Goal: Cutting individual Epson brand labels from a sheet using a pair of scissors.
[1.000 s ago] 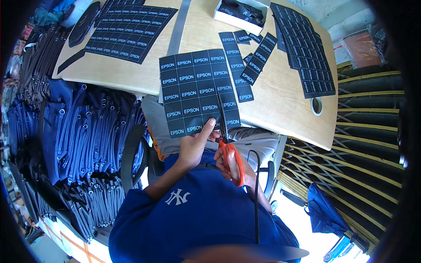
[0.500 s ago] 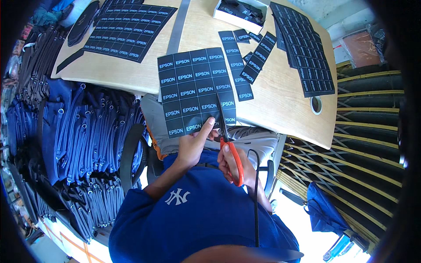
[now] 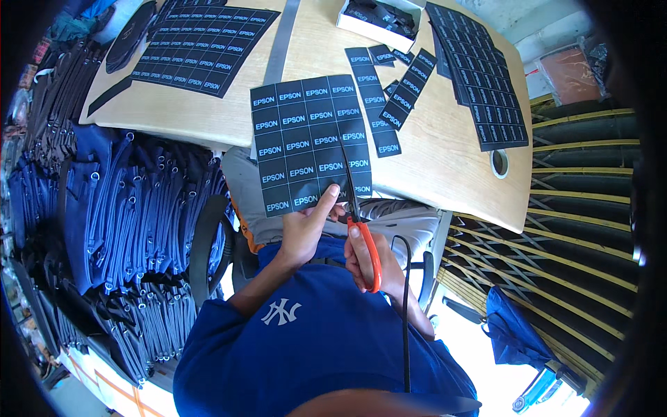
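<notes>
My left hand point(image 3: 306, 229) pinches the lower edge of a black sheet point(image 3: 297, 132), thumb on top. The sheet carries rows of white-printed labels divided by thin lines, and it is held up over the table's near edge. In my right hand point(image 3: 386, 263) is a pair of scissors point(image 3: 374, 257) with orange-red handles. Their dark blades reach up into the sheet from its lower edge, along the line left of the rightmost label column. Beyond the sheet lie cut label strips, one long strip point(image 3: 373, 101) and a shorter strip point(image 3: 408, 89) across it.
A white box point(image 3: 379, 31) of small black pieces stands at the table's point(image 3: 445, 160) far side. Stacked label sheets point(image 3: 479, 76) lie right, more sheets point(image 3: 201, 52) left. Blue bags point(image 3: 111, 208) hang at left; a folding metal gate point(image 3: 577, 181) stands at right.
The scissors' handles have drawn a little closer together and shifted slightly left. The sheet and my left hand have hardly moved.
</notes>
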`<state>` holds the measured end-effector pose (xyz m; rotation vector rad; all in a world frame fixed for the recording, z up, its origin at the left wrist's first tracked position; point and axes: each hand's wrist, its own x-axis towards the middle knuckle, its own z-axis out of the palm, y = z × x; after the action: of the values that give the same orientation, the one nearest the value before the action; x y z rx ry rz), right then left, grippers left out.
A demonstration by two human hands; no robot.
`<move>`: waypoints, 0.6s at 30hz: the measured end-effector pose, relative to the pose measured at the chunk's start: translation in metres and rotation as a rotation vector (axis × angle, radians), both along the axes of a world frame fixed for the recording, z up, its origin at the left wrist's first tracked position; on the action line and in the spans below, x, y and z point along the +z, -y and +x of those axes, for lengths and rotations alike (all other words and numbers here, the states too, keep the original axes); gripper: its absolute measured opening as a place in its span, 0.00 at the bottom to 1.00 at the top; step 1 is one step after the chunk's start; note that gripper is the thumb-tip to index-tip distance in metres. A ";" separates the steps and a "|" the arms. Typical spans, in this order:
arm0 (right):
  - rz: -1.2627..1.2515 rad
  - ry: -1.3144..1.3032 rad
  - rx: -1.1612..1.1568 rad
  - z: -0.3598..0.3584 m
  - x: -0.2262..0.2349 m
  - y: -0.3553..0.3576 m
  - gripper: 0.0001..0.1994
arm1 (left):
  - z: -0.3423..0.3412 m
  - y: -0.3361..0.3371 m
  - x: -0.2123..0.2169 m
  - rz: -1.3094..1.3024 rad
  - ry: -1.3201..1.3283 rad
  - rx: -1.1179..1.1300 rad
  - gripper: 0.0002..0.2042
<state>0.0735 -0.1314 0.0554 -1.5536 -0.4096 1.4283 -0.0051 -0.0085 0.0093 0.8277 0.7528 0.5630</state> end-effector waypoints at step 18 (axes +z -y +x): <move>-0.005 -0.018 0.046 0.021 -0.001 0.018 0.25 | -0.048 -0.055 -0.008 -0.063 0.190 -0.038 0.21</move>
<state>0.0943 -0.1494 0.0542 -1.5425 -0.4336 1.4787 -0.0535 0.0463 0.0009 0.7179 0.5767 0.5730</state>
